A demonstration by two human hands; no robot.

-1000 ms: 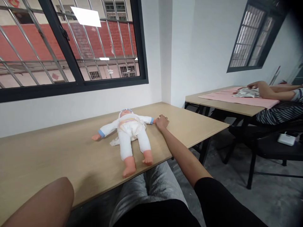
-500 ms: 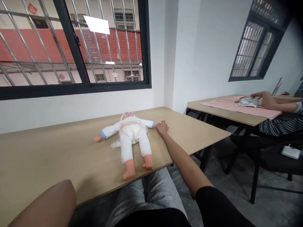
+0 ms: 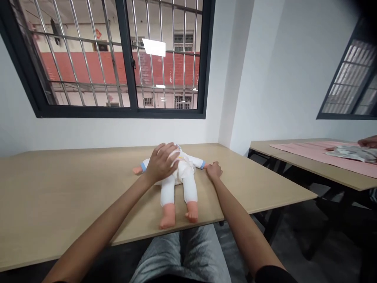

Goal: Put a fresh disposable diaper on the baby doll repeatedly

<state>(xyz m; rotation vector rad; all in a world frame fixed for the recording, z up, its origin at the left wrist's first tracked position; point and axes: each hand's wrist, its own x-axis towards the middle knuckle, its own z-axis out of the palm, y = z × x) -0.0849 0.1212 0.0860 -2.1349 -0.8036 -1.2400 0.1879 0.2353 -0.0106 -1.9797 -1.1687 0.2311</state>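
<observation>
A baby doll [image 3: 191, 190] in a white outfit with blue cuffs lies on its back on the wooden table [image 3: 79, 188], bare feet toward me. My left hand [image 3: 163, 163] is over the doll's chest and upper arm, fingers stretched out and slightly bent. It hides the doll's face and part of the body; whether it touches the cloth I cannot tell. At the doll's other side, my right hand [image 3: 214, 170] rests on the table with curled fingers, closed around the doll's small hand at the end of the outstretched sleeve.
A barred window [image 3: 132, 111] is set in the white wall behind the table. To the right stands another table [image 3: 297, 165] with a pink cloth [image 3: 306, 155] and a whitish garment [image 3: 353, 153], where another person's hand [image 3: 368, 141] shows. My legs are under the near edge.
My left hand has come up from the lower left to over the doll's chest. My right hand stays at the doll's hand. The view has turned to the right-hand scene's left.
</observation>
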